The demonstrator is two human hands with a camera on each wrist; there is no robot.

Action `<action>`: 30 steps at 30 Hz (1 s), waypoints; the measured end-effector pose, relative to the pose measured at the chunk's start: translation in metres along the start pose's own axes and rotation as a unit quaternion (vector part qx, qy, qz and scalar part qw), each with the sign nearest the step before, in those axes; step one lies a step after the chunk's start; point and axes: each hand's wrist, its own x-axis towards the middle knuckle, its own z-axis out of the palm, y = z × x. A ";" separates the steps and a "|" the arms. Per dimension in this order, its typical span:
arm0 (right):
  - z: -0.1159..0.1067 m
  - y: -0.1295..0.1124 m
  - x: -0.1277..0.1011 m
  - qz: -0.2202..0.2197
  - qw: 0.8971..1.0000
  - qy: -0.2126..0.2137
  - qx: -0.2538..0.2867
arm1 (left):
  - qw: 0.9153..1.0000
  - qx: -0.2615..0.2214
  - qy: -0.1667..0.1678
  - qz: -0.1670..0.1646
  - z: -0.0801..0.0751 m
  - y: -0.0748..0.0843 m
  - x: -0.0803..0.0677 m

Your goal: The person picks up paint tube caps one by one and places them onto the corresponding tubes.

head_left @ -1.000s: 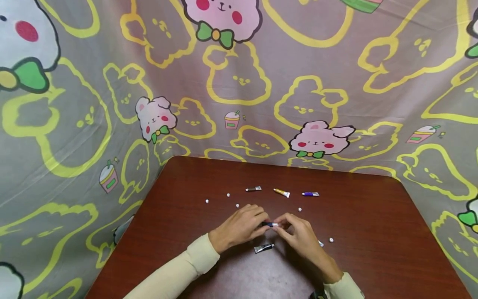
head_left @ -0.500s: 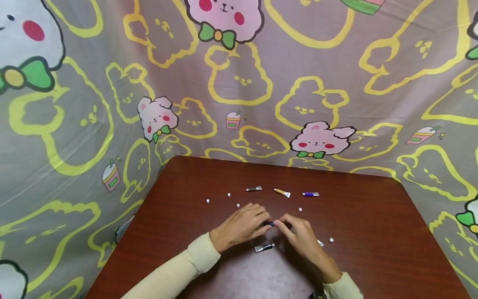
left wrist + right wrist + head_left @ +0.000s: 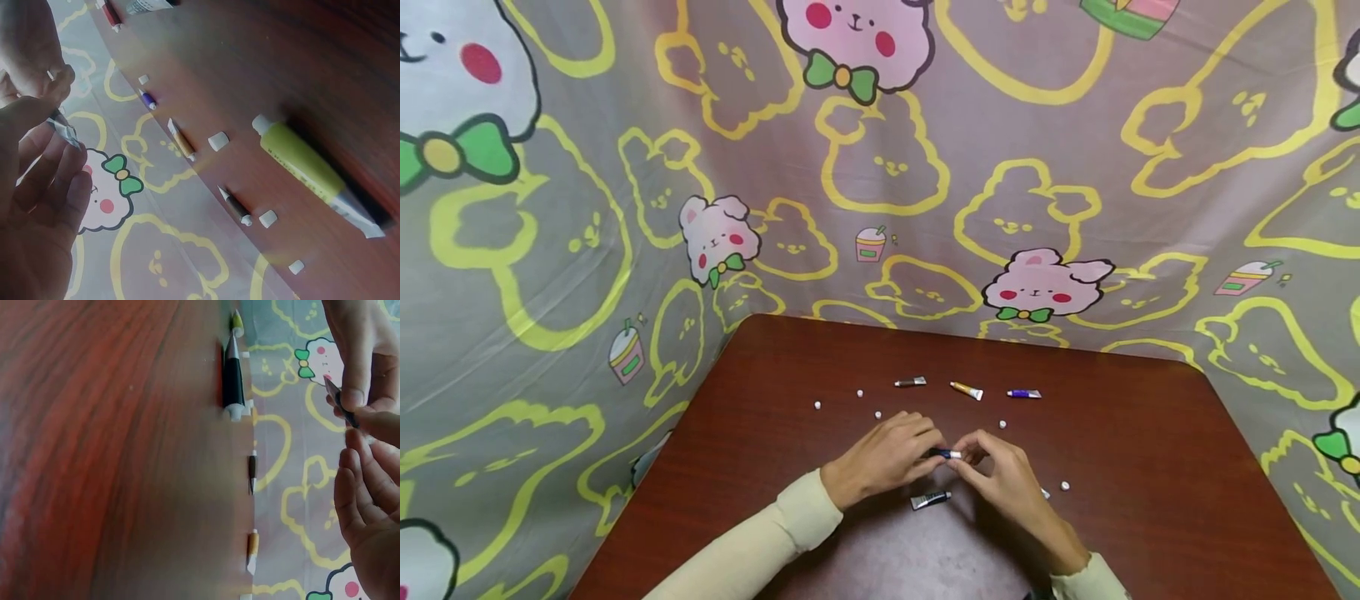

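Two hands over a dark red-brown wooden bench (image 3: 1150, 467), cartoon-bear printed cloth backdrop (image 3: 1075, 125) behind. Left hand (image 3: 883, 457) pinches the body of a small dark blue paint tube (image 3: 942, 454); right hand (image 3: 1000, 477) pinches its white cap end. Tube held just above the bench between both, long axis left-right. Black tube (image 3: 930, 499) lies just below the hands; brown (image 3: 910, 382), orange (image 3: 966, 388), purple (image 3: 1023, 393) tubes in a far row; loose white caps (image 3: 1064, 485) scattered. Versus 0.5 s ago: white tip visible again, grip unchanged

Small blue tube (image 3: 943, 453) — mostly hidden between both hands — cap end indistinct
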 end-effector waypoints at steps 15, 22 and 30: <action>0.003 0.003 -0.005 0.027 0.999 0.001 -0.046 | 1.000 0.000 -0.006 0.003 0.001 0.002 0.002; 0.002 0.001 -0.005 0.041 0.997 -0.015 -0.064 | 1.000 -0.007 0.009 0.003 0.004 0.003 0.001; -0.006 0.003 0.000 -0.070 0.996 -0.004 -0.051 | 1.000 -0.017 0.009 -0.004 0.003 0.003 0.003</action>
